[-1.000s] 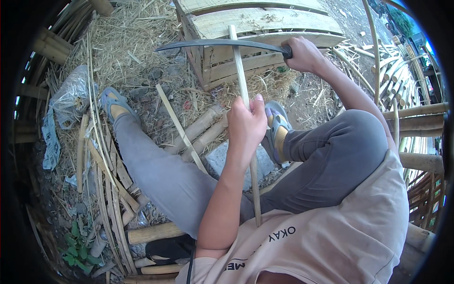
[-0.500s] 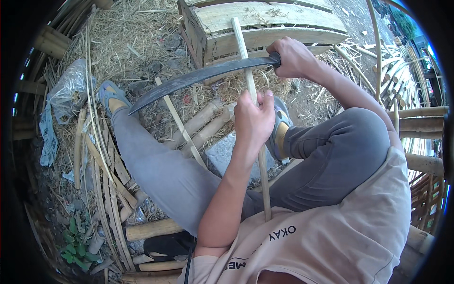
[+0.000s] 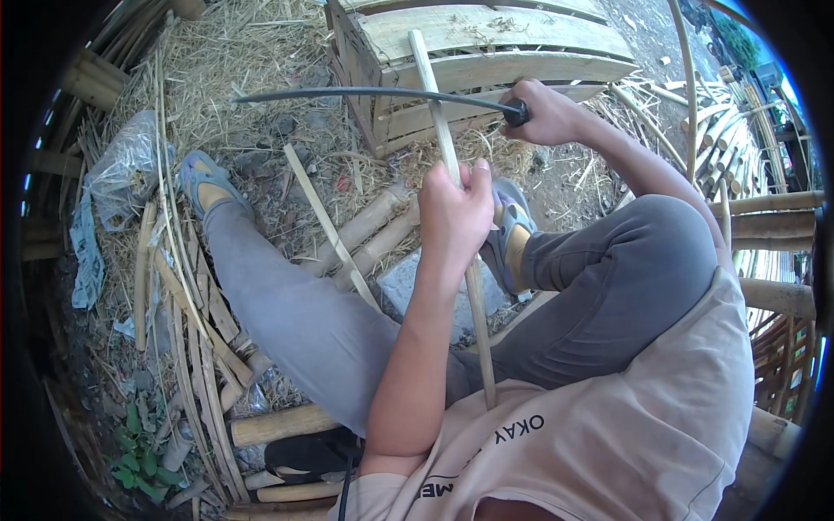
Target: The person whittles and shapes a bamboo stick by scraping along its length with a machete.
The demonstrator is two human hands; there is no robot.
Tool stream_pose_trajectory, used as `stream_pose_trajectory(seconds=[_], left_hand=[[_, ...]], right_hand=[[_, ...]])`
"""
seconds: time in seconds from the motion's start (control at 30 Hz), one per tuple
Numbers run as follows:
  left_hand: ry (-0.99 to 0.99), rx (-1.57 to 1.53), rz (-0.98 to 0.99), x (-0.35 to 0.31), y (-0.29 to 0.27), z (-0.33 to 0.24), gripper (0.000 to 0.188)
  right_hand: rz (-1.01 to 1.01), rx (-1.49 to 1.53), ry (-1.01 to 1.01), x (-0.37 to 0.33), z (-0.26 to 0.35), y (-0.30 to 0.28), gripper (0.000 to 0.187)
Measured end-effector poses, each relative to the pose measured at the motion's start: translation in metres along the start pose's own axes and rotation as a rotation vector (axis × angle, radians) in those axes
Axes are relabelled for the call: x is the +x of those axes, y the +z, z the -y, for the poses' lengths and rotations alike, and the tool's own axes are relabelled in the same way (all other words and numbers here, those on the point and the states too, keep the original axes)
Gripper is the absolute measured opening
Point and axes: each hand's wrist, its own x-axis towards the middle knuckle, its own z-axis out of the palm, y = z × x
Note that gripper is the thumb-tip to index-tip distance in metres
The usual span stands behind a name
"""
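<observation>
My left hand (image 3: 456,208) is closed around the middle of a long, pale bamboo strip (image 3: 445,139). The strip's lower end rests against my shirt, and its upper end points away over the ground toward the crate. My right hand (image 3: 546,113) grips the dark handle of a long curved machete (image 3: 347,92). Its blade lies crosswise over the strip above my left hand, seen nearly edge-on, with the tip out to the left. Blade and strip meet or overlap; whether they touch I cannot tell.
A slatted wooden crate (image 3: 486,35) stands ahead. Another bamboo strip (image 3: 321,213) slants beside thick bamboo poles (image 3: 373,221) and a grey stone block (image 3: 408,286) between my legs. Split bamboo and a plastic bag (image 3: 126,174) lie left. Cut bamboo (image 3: 734,143) is piled at right.
The machete blade has turned from its broad face to nearly edge-on, and its tip has swung up and away. The bamboo strip's upper end and my left hand have shifted slightly left.
</observation>
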Motion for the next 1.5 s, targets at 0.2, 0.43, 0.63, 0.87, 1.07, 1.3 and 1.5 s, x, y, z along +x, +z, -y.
stream_pose_trajectory(seconds=[0.2,0.43,0.63,0.87,1.07,1.3,1.5], left_hand=[[0.164,0.245,-0.141,0.003,0.006,0.013,0.029],[0.158,0.203,-0.132,-0.005,0.018,0.024,0.025],[0.129,0.073,-0.061,-0.008,0.017,0.028,0.026],[0.122,0.286,-0.172,-0.002,0.005,0.003,0.031],[0.211,0.585,-0.219,-0.006,0.002,0.006,0.027],[0.174,0.702,-0.198,-0.011,0.010,0.001,0.023],[0.192,0.691,-0.243,-0.010,0.008,0.004,0.023]], right_hand=[[0.054,-0.142,-0.004,0.005,0.024,0.005,0.031],[-0.096,-0.233,0.056,0.013,0.014,0.002,0.035],[-0.193,-0.144,0.138,0.020,-0.036,-0.011,0.024],[0.014,0.036,0.090,0.007,0.008,-0.007,0.036],[0.006,-0.160,-0.040,0.004,0.034,-0.005,0.041],[0.111,-0.216,0.065,0.007,0.029,-0.001,0.029],[-0.101,-0.265,-0.032,0.016,0.019,0.007,0.030]])
